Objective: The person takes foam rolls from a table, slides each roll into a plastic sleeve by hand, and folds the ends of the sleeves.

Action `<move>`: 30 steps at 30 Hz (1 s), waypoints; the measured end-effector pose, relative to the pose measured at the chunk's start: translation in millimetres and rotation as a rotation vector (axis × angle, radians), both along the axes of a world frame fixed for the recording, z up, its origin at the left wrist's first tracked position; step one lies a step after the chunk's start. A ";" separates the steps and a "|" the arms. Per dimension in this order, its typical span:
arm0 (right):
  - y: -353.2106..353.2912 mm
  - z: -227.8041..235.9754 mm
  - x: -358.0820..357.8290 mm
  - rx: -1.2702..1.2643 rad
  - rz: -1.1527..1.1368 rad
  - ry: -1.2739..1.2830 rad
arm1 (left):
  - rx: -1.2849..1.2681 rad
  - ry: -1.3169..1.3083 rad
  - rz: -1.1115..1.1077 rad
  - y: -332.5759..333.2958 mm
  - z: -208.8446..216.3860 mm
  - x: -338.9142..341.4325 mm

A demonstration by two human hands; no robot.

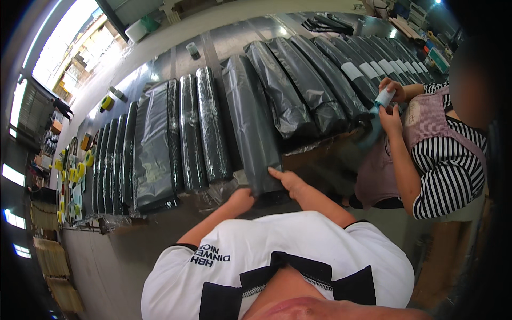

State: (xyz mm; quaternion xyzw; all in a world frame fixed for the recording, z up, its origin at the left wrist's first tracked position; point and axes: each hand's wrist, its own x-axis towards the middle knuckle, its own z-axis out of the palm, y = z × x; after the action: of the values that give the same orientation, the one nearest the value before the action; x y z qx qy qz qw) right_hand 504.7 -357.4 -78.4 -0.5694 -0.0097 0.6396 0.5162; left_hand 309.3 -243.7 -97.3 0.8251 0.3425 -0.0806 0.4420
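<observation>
A long pack in a dark grey plastic sleeve (249, 122) lies lengthwise in front of me, its near end at the table's edge. Closed at the near left corner of that sleeve is my left hand (241, 200). My right hand (288, 180) grips the near right corner, thumb on top and the other fingers partly hidden beneath. To the left lie dark rolls in shiny clear film (212, 125) and a wider dark pack (154, 149). On the right, more bulky dark packs (282, 90) lie side by side.
At the right a co-worker in a striped top and pink apron holds a small pale roll (385, 97). Beyond are packs with white bands (370, 70). Yellow tape rolls (106, 103) are at the left; a small grey-white cylinder (192, 49) stands on the dark table (224, 40).
</observation>
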 end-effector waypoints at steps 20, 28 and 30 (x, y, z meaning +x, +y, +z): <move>38.4 -40.9 49.9 0.142 -0.135 -0.177 | -0.952 -0.058 0.515 51.6 38.8 31.3; 64.9 -24.5 39.7 0.103 -0.179 0.033 | -0.508 -0.589 0.784 43.8 -39.8 92.8; 69.2 -15.0 37.7 0.205 -0.213 -0.076 | -0.097 -0.500 0.652 56.2 -35.8 101.2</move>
State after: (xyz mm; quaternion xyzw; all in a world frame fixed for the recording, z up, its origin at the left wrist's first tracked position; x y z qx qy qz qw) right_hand 542.4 -288.2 -93.3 -0.5353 -0.0342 0.5550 0.6358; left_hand 410.5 -187.5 -133.1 0.6457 0.4639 0.2507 0.5522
